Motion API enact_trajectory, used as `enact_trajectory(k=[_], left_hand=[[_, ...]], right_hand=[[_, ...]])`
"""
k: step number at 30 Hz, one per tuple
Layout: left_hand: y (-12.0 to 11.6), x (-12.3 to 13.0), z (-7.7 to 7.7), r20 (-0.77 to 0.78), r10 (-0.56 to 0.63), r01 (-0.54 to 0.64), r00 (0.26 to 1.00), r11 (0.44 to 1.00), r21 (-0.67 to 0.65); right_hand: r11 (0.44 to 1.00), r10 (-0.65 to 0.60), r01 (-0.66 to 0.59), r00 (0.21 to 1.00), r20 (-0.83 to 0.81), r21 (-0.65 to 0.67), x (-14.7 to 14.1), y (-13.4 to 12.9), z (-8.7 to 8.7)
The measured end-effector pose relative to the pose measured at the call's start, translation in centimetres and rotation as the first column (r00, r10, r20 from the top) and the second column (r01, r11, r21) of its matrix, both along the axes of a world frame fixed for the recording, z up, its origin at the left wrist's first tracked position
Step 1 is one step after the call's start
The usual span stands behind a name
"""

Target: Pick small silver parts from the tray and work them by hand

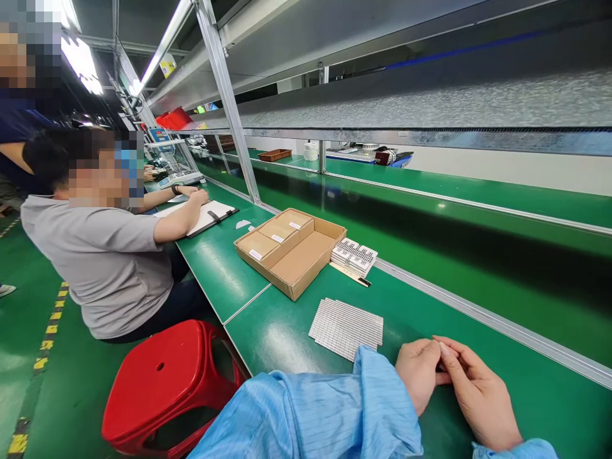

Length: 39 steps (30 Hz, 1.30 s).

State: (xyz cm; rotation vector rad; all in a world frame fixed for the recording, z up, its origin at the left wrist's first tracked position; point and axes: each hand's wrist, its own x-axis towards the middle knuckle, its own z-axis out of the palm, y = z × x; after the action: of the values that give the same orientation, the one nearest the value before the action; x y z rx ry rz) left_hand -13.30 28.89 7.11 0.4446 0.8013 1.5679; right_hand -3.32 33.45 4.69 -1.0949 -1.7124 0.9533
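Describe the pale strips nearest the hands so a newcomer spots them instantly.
On the green workbench, find the open cardboard tray. The pale strips lie between it and the left hand. Closely spaced parallel lines set them apart from the black-printed white pile beside the tray.

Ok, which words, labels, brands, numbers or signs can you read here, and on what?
None can be read.
White labels on brown boxes: too small.
White stack beside the tray: dark print, too small.
Pale strips: no lettering discernible.
Yellow panel overhead: too blurred.
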Motion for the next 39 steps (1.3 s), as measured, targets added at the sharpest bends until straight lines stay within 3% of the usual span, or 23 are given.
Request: enact_trajectory(k=[17, 25, 39], left_hand=[[-0.12, -0.04, 0.07, 0.004, -0.007, 0.007, 1.0, 1.0, 0.002], [0.08, -0.03, -0.16, -0.012, 0.005, -0.005, 1.0, 1.0, 0.008], [0.06, 0.01, -0.59, -0.04, 0.004, -0.003, 0.999, 1.0, 0.016]], right_hand=[[0.999, 0.029, -0.029, 0.999, 0.014, 0.034, 0.22, 0.12, -0.3], [0.999, -0.039, 0.038, 0.997, 0.066, 0.015, -0.05, 0.02, 0.43], [0.999, -0.031, 0.03, 0.998, 0.053, 0.022, 0.06, 0.01, 0.05]])
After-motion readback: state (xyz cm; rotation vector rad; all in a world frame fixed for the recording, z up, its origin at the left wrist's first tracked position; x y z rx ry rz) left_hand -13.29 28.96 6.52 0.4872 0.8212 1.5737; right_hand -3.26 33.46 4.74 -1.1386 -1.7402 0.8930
